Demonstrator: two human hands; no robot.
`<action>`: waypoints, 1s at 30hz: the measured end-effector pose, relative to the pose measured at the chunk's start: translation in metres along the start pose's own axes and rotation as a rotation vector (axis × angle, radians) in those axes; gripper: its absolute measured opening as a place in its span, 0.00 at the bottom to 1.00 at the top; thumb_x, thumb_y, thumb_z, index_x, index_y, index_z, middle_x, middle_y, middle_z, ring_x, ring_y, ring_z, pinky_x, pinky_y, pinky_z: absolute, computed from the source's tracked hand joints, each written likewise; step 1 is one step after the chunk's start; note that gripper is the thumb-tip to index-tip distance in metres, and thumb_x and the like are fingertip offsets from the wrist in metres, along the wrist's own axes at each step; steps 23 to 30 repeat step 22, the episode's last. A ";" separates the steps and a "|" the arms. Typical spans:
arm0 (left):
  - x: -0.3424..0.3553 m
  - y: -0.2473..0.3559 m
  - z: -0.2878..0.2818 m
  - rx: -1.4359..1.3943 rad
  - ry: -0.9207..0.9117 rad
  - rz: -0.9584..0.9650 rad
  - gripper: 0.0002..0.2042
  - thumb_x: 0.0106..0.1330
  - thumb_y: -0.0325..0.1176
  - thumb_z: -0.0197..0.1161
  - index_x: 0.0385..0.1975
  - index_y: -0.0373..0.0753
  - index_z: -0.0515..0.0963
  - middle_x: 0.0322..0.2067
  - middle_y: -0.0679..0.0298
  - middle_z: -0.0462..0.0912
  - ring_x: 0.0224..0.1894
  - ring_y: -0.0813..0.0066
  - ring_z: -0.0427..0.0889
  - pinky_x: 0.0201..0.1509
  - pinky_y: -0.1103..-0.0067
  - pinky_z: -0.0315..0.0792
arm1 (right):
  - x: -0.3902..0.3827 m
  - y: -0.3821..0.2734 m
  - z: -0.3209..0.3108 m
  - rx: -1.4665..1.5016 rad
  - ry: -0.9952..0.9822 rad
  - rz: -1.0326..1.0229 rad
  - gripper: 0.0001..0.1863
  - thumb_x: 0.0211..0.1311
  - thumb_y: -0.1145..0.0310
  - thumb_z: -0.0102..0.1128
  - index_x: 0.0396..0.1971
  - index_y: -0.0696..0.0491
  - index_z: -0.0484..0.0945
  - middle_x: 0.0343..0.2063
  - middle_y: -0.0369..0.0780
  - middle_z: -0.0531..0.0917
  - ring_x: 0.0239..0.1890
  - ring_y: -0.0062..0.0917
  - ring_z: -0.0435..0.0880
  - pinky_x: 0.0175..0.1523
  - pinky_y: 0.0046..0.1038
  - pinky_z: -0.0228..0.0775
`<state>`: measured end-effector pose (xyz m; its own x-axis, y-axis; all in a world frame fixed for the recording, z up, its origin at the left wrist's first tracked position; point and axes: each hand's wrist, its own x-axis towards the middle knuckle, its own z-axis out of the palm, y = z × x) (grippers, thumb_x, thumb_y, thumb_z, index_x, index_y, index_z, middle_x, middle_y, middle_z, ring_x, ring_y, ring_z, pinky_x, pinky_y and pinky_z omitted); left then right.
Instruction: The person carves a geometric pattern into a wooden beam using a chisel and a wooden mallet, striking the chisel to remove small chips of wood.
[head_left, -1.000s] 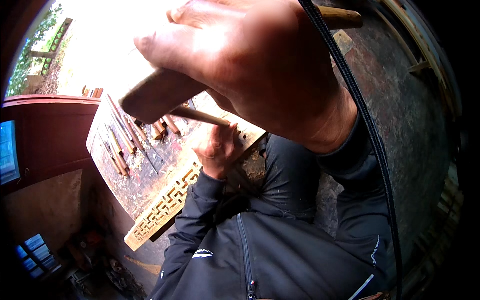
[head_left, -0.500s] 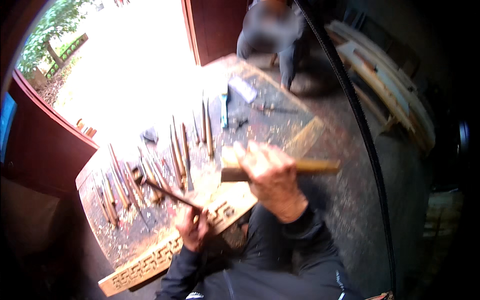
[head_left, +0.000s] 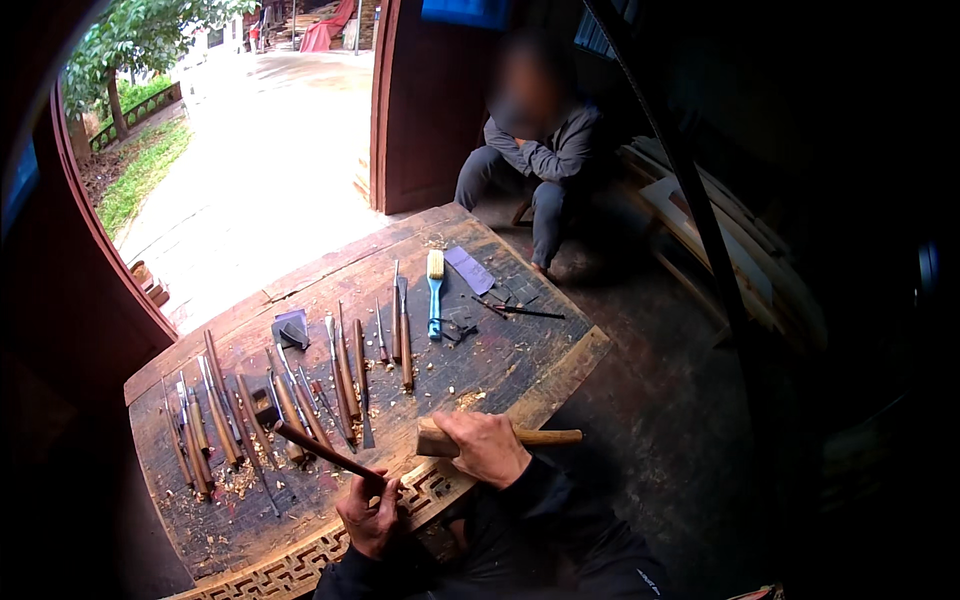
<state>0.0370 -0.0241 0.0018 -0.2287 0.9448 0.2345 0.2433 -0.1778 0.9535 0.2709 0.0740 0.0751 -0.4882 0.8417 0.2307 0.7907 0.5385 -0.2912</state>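
Note:
My left hand (head_left: 370, 515) is closed round a slim, dark-handled chisel (head_left: 325, 452), its handle slanting up to the left. The fingers hide its lower end. Beneath that hand lies a long wooden board (head_left: 290, 565) carved with an angular openwork pattern, along the table's near edge. My right hand (head_left: 487, 450) grips a wooden mallet (head_left: 548, 437), fingers wrapped over it where head and handle meet. The mallet's blocky head points left, above the board's right end and apart from the chisel.
Several carving chisels (head_left: 345, 375) lie in rows on the dark wooden table (head_left: 500, 375), among wood shavings. Farther back are a blue-handled brush (head_left: 435, 295) and a purple sheet (head_left: 470, 270). Beyond the table's far corner sits a person (head_left: 545, 150) with folded arms; planks (head_left: 700, 220) are stacked at right.
The mallet in my right hand has come down, closer to the board. My left hand still holds the chisel over the carving. The view has tilted up, showing more of the doorway and the seated person.

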 end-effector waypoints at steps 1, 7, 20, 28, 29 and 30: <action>0.001 0.003 -0.001 -0.001 -0.001 -0.001 0.09 0.76 0.22 0.75 0.51 0.32 0.84 0.33 0.59 0.95 0.36 0.73 0.95 0.42 0.77 0.85 | 0.001 -0.002 -0.003 0.018 -0.029 0.006 0.26 0.51 0.79 0.80 0.50 0.54 0.78 0.40 0.44 0.90 0.43 0.43 0.94 0.46 0.43 0.88; 0.000 -0.008 -0.002 -0.016 -0.019 0.015 0.08 0.77 0.23 0.74 0.51 0.33 0.85 0.31 0.60 0.93 0.33 0.75 0.93 0.40 0.77 0.83 | 0.003 0.007 0.008 0.051 -0.084 -0.006 0.30 0.52 0.69 0.85 0.53 0.52 0.78 0.39 0.47 0.90 0.45 0.48 0.94 0.46 0.48 0.86; -0.001 -0.015 -0.010 0.012 0.117 0.068 0.09 0.74 0.19 0.77 0.49 0.33 0.87 0.33 0.60 0.93 0.38 0.76 0.93 0.44 0.78 0.84 | 0.020 -0.012 -0.019 0.246 -0.236 0.054 0.37 0.52 0.82 0.76 0.67 0.53 0.82 0.53 0.53 0.93 0.57 0.50 0.93 0.60 0.46 0.88; 0.008 0.014 -0.024 -0.050 0.160 0.016 0.08 0.73 0.19 0.77 0.48 0.33 0.87 0.34 0.60 0.93 0.39 0.75 0.93 0.49 0.78 0.83 | 0.008 -0.031 0.013 0.550 -0.271 -0.020 0.35 0.54 0.79 0.78 0.65 0.51 0.82 0.53 0.52 0.93 0.57 0.47 0.94 0.62 0.44 0.88; 0.008 0.014 -0.024 -0.050 0.160 0.016 0.08 0.73 0.19 0.77 0.48 0.33 0.87 0.34 0.60 0.93 0.39 0.75 0.93 0.49 0.78 0.83 | 0.008 -0.031 0.013 0.550 -0.271 -0.020 0.35 0.54 0.79 0.78 0.65 0.51 0.82 0.53 0.52 0.93 0.57 0.47 0.94 0.62 0.44 0.88; 0.008 0.014 -0.024 -0.050 0.160 0.016 0.08 0.73 0.19 0.77 0.48 0.33 0.87 0.34 0.60 0.93 0.39 0.75 0.93 0.49 0.78 0.83 | 0.008 -0.031 0.013 0.550 -0.271 -0.020 0.35 0.54 0.79 0.78 0.65 0.51 0.82 0.53 0.52 0.93 0.57 0.47 0.94 0.62 0.44 0.88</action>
